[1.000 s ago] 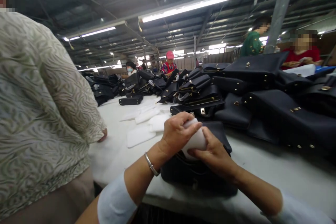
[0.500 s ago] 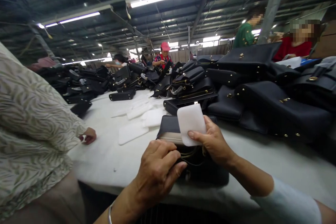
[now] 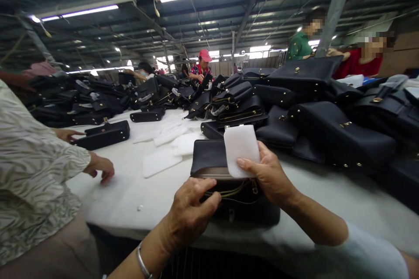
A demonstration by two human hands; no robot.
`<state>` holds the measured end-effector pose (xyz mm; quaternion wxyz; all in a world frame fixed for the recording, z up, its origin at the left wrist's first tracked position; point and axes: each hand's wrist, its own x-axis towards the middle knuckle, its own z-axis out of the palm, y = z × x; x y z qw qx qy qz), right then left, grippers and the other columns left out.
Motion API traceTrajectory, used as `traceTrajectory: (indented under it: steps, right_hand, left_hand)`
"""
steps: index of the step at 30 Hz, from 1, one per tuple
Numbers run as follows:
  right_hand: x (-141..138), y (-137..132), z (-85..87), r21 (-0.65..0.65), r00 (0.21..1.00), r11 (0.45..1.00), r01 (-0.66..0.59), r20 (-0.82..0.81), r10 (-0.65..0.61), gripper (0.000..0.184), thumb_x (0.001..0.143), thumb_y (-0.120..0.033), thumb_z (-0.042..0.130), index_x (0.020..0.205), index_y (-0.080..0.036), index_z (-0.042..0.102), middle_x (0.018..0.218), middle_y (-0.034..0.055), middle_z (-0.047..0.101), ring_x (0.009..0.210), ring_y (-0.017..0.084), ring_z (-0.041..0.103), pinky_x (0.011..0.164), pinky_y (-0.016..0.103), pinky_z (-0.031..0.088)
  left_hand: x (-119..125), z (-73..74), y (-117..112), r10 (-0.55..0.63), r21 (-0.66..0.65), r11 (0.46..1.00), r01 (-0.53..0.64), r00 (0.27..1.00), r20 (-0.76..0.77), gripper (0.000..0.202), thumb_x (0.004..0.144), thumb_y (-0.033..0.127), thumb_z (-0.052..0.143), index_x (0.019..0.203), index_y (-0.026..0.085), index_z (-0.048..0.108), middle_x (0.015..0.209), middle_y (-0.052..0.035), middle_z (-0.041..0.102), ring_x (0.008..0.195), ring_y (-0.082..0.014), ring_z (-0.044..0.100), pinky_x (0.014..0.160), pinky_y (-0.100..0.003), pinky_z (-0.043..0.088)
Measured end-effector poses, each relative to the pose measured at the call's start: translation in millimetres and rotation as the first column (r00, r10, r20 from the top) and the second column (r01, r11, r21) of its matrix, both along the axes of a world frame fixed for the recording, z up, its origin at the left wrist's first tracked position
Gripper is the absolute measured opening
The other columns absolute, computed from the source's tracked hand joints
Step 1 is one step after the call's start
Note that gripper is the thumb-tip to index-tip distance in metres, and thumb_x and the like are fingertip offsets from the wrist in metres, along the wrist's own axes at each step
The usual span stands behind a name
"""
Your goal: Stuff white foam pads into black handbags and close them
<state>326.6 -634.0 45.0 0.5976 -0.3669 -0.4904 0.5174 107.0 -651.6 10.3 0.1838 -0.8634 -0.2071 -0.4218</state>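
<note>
A black handbag (image 3: 209, 163) with a gold zipper lies on the white table (image 3: 327, 200) right in front of me. My left hand (image 3: 191, 213) grips its near edge, fingers curled over the open zipper. My right hand (image 3: 270, 174) pinches a white foam pad (image 3: 241, 148) upright above the bag's opening.
Several white foam pads (image 3: 162, 161) lie on the table past the bag. Piles of black handbags (image 3: 327, 117) fill the right and far side. A person in a patterned top (image 3: 29, 183) stands at my left, hands near another black bag (image 3: 104, 134). Other workers stand beyond.
My left hand let go of the foam pad and dropped to the bag's zipper edge. My right hand raised the pad upright. The person on the left shifted away and reached toward a bag.
</note>
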Motion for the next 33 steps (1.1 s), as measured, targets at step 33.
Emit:
traceTrajectory:
  steps: [33]
  right_hand:
    - [5,-12,15.2,-0.124,0.892,0.992,-0.017,0.446,0.071,0.044,0.07,-0.034,0.069,0.105,-0.021,0.045,0.085,0.0011,0.058,0.071,0.019,0.06,0.046,0.025,0.05]
  left_hand:
    - [12,-1.9,-5,0.128,0.006,0.992,-0.128,0.989,-0.069,0.018,0.088,0.007,0.046,0.09,0.017,0.062,0.079,-0.003,0.062,0.079,-0.0179,0.051,0.09,-0.041,0.039]
